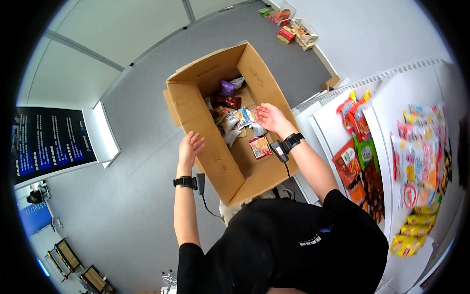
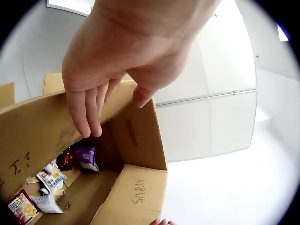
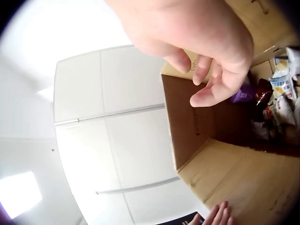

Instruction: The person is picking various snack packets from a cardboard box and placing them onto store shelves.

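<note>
An open cardboard box stands before me with handwriting on its flaps. Loose snack packets lie inside, among them a purple bag, a white and blue packet and a red packet. My left hand is at the box's left flap, fingers extended and holding nothing; in the left wrist view the same hand hangs over the flap. My right hand is at the right side, palm facing inward and fingers loosely bent. Nothing is between its fingers in the right wrist view.
White shelves at right hold snacks, including red bags and yellow packets. Several snack boxes sit on the floor by the far wall. A dark screen stands at left. Cables run from both wrist cameras.
</note>
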